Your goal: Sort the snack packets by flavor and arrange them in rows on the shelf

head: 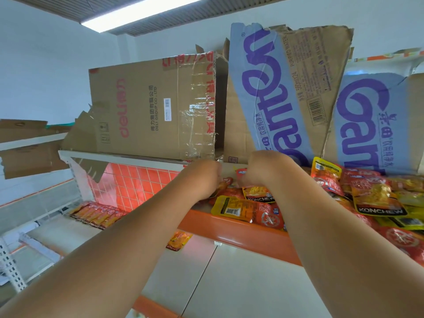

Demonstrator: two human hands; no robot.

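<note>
Single wide-angle view from the head, looking forward along both forearms to the left hand [202,180] and right hand [259,171]. Both hands sit near the lens at mid-frame, backs toward it, fingers hidden. The frame is rolled, so the orange-edged shelf [229,228] slants beneath the hands. Snack packets [367,193] lie right of the right hand. Cardboard boxes [151,106] and a ceiling light [137,12] lie above both hands.

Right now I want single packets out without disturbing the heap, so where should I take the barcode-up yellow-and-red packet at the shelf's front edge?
Probably pinch the barcode-up packet by its yellow left end, coming in from the front-left. It lies flat along the orange shelf lip with that end bare, while its red end runs behind the right forearm toward the heap.
</note>
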